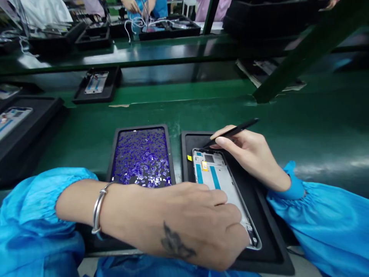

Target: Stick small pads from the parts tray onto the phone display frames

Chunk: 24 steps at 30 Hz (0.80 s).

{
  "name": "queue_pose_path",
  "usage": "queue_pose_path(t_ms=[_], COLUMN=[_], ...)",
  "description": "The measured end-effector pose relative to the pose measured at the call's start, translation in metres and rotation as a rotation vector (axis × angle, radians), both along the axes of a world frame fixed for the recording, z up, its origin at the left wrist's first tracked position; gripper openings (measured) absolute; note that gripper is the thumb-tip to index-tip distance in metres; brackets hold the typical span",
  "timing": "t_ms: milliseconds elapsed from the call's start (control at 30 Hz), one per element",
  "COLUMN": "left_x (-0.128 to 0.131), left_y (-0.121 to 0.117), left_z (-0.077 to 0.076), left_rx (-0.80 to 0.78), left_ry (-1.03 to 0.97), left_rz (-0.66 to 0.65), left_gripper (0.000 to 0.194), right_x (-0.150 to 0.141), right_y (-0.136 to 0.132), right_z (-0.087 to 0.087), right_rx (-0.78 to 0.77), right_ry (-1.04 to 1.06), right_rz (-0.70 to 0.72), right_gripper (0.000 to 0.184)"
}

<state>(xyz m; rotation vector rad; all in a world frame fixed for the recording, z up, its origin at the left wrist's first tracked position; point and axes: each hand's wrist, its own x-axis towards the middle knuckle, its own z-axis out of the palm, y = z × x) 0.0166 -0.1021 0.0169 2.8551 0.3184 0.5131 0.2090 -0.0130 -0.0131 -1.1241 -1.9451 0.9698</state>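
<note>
My right hand (249,150) grips black tweezers (235,130), their tips down at the top edge of a phone frame (235,192). The silver frame has blue strips and a small orange-and-white label, and lies in a black foam tray (271,234). Across its lower part is my left hand (198,223), back up and fingers curled closed. The fingertips are hidden, so what they hold, if anything, does not show. Left of the frame, a second black tray (141,154) holds many tiny purple-edged clear pieces. A yellow tab (189,157) sits at the foam tray's left side.
Another phone frame (97,82) lies in a black tray further back on the green bench (178,111). A larger black tray (37,115) with a frame stands at the left. A green post (288,65) slants up at the right. Co-workers' hands (138,7) and cables show behind.
</note>
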Motion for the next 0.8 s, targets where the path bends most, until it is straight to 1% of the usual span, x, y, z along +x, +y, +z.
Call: queue_pose_path(t_ms=[100,200,333,567,667,800], left_x=[0.0011,0.0015,0.0025,0.0038,0.0039,0.005], left_y=[-0.0042,-0.0072,-0.0084,-0.0097,-0.01,-0.0101], left_z=[-0.0044,-0.0051,-0.0049,-0.0067,-0.0066,-0.0069], left_rx=[0.002,-0.024,-0.047,-0.099,-0.072,0.03], left_ry=[-0.013,-0.037,-0.063,-0.041,-0.054,-0.059], left_rz=[0.037,0.057,0.051,0.053,0.051,0.058], left_gripper=[0.031,0.031,0.031,0.029,0.025,0.022], right_x=[0.0014,0.0028,0.0027,0.0029,0.0039,0.0036], right_y=[-0.0012,-0.0022,-0.0042,-0.0049,-0.0036,-0.0042], right_z=[-0.0024,-0.0039,-0.0025,-0.002,-0.0026,-0.002], right_rx=[0.012,0.073,0.111,0.203,0.24,0.355], right_ry=[-0.02,-0.069,-0.133,-0.194,-0.224,-0.279], right_rz=[-0.004,0.003,0.003,0.021,0.035,0.078], right_gripper=[0.026,0.023,0.021,0.021,0.02,0.017])
